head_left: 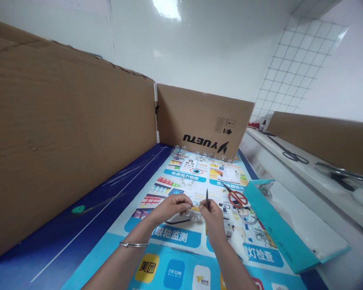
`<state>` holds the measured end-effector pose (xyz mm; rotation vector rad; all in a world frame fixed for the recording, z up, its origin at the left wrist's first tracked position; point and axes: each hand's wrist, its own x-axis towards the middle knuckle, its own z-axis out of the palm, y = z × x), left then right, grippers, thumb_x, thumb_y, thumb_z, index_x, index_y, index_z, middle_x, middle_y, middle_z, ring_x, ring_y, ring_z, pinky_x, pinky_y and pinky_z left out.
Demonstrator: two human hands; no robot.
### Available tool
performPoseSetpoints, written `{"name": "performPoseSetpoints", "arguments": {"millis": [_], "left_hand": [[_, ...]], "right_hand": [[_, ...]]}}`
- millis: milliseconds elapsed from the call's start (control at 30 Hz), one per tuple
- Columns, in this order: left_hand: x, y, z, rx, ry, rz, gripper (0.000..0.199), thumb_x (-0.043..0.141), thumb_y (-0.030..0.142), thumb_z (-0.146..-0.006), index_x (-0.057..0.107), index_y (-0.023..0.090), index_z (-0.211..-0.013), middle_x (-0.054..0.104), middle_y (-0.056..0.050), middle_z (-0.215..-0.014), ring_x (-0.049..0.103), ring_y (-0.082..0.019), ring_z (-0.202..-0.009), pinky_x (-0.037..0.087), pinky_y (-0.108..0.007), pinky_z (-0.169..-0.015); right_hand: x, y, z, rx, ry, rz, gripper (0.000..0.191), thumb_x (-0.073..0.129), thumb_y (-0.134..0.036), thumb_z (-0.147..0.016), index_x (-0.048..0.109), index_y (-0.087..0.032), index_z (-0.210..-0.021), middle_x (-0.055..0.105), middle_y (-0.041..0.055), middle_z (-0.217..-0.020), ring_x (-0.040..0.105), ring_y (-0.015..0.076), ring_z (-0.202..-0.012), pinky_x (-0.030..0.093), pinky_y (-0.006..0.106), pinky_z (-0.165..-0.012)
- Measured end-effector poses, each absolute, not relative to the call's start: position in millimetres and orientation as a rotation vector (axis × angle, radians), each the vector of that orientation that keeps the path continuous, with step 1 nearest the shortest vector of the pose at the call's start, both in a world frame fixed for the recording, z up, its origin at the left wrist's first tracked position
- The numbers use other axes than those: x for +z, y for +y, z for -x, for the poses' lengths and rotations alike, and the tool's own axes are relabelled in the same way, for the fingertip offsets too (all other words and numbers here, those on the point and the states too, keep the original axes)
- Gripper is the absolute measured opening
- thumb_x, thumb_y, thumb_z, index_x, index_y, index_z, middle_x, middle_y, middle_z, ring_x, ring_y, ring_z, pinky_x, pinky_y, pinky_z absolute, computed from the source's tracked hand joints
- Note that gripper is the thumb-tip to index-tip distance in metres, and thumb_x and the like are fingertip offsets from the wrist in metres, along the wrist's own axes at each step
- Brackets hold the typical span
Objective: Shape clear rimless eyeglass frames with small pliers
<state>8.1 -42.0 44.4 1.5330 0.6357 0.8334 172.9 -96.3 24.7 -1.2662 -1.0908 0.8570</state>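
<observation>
Over the printed sheet, my left hand is closed in a pinch on clear beads that hang just below the fingertips. My right hand faces it, a short gap away. Its fingers are wrapped round a slim dark pointed tool, tip up; most of the tool is hidden by the hand, so its kind is unclear. The thumb and forefinger sit close to the beads, and any thread between the hands is too fine to make out. Another small cluster of clear beads lies beyond my hands.
Scissors with orange-red handles lie right of my right hand, beside an open teal box. More clear bead strands line the far edge. Cardboard panels stand left and behind. A green item rests at left.
</observation>
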Motion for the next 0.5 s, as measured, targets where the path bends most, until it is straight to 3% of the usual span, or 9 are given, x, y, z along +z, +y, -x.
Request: {"name": "performPoseSetpoints", "arguments": {"millis": [267, 500], "left_hand": [[46.6, -38.3, 0.8, 0.682, 0.61, -1.492, 0.016, 0.061, 0.029, -0.067, 0.065, 0.016, -0.075, 0.065, -0.007, -0.067, 0.059, -0.016, -0.061, 0.045, -0.026, -0.059], [35.0, -33.0, -5.7, 0.843, 0.709, -1.482, 0.023, 0.055, 0.035, -0.072, 0.063, 0.014, -0.076, 0.064, -0.005, -0.063, 0.058, -0.014, -0.055, 0.041, -0.022, -0.05]], "right_hand": [[25.1, -95.6, -174.0, 0.85, -1.092, 1.275, 0.021, 0.057, -0.037, -0.068, 0.057, -0.018, -0.078, 0.051, -0.0022, -0.064, 0.043, 0.0112, -0.06, 0.033, 0.022, -0.057], [22.1, -95.4, -173.2, 0.81, -1.202, 1.323, 0.018, 0.057, -0.034, -0.068, 0.057, -0.018, -0.076, 0.047, -0.0045, -0.057, 0.037, 0.0094, -0.053, 0.03, 0.021, -0.05]]}}
